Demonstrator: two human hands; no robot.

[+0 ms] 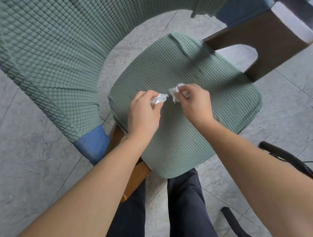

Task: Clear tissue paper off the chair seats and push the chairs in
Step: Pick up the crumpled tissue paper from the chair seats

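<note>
Item one: my left hand (pixel 143 110), fingers curled shut on a crumpled tissue wad (pixel 159 99), at nine o'clock of seat centre. Item two: my right hand (pixel 193 100), fingers pinched closed around a second tissue wad (pixel 175 94), at twelve o'clock, just beside the first. Item three: green chair seat (pixel 178 136), no other paper visible on it. Outstanding, by my estimate: carry both wads off, push this chair toward the table leg (pixel 257 45) at one o'clock; other chairs unseen.

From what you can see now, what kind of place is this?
Probably a dining area indoors. A chair with a green cover stands beside a dark wooden table leg on a grey tiled floor. The left hand and right hand each hold crumpled tissue.
</note>
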